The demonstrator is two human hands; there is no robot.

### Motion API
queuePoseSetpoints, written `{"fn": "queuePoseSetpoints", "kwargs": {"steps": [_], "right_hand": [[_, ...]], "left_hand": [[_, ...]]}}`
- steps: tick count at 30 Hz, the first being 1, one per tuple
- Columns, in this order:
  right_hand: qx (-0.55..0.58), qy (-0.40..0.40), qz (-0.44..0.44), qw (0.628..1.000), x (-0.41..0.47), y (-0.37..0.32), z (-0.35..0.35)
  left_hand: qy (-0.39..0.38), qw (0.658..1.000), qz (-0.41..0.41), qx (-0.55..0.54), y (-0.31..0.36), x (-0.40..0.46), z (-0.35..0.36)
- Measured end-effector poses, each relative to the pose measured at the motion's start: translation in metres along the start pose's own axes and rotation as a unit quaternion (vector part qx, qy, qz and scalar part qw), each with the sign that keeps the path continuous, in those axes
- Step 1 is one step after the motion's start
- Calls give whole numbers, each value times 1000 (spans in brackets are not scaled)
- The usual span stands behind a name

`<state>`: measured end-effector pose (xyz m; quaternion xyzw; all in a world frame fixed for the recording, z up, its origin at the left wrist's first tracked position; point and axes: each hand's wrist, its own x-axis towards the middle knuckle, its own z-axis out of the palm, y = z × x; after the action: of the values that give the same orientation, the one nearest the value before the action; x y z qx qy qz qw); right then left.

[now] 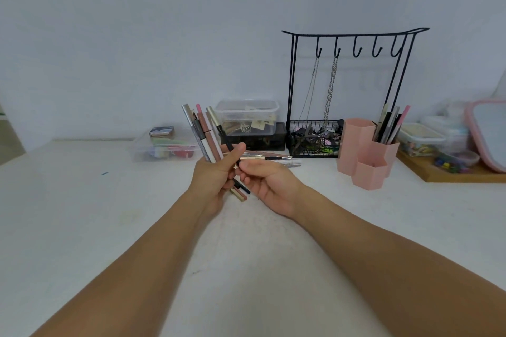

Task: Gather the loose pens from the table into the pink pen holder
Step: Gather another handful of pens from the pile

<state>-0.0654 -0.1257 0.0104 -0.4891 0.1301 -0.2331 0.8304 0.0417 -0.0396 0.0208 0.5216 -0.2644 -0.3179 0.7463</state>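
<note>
**Bundle in the left hand, holder off to the right**

Left fingers (237, 148) curled round a bundle of pens (206, 136), thumb pressed across the shafts. Right fingertips (241, 169) pinching the lower part of a thin black pen (225, 134) at the edge of that bundle, apparently tucking it in among the rest. Neither set of fingers slack: left hand (216, 175) clenched on the whole sheaf, right hand (267, 186) closed on the one pen only.

Bundle standing nearly upright, long axis tilted up and slightly left, tips fanned above the fist, butt ends poking out below it, clear of the worktop (82, 227).

Just behind the hands, a few more loose pens (269, 158) lying flat on the worktop, long axes running left to right, nearer the right hand than the left.

Further right and well apart from both hands, the pink pen holder (367, 152), a cluster of hexagonal cups; tallest rear cup on the right already holding several pens (388, 124) leaning up and right, front cup seemingly unfilled. Right hand the nearer one to it; bundle, though, in the left, so probably a carry across to the right, then a drop with the shafts held near vertical over a cup mouth.

Behind the holder, a black wire jewellery stand (353, 35) with chains hanging from its hooks.
</note>
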Motion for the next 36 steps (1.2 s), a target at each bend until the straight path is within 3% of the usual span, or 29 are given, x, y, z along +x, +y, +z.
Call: {"fn": "queuePoseSetpoints", "kwargs": {"steps": [5, 10, 16, 17, 19, 23, 24, 26, 28, 36], "right_hand": [[-61, 9, -18, 998, 0, 3, 0], [-189, 51, -69, 978, 4, 7, 0], [-302, 92, -148, 937, 11, -6, -1], [-365, 118, -183, 905, 18, -12, -4], [-522, 147, -233, 807, 36, -22, -11], [-750, 104, -200, 622, 68, -28, -8], [-785, 99, -180, 584, 74, -29, -5], [-820, 98, -146, 545, 88, -29, -3], [-828, 108, -119, 538, 96, -27, -5], [-804, 82, -96, 582, 97, -27, -12]], "left_hand": [[28, 998, -3, 51, -1, -3, 2], [46, 992, 13, 114, -7, 3, -1], [63, 994, -14, 87, -2, 12, -8], [63, 995, -20, 73, -1, 13, -9], [63, 996, -27, 55, 0, 15, -10], [61, 997, -28, 31, 0, 18, -13], [62, 997, -28, 26, 1, 19, -14], [62, 998, -29, 13, 2, 22, -18], [69, 997, -33, 10, 3, 24, -21], [113, 993, -40, 10, 4, 26, -26]]}}
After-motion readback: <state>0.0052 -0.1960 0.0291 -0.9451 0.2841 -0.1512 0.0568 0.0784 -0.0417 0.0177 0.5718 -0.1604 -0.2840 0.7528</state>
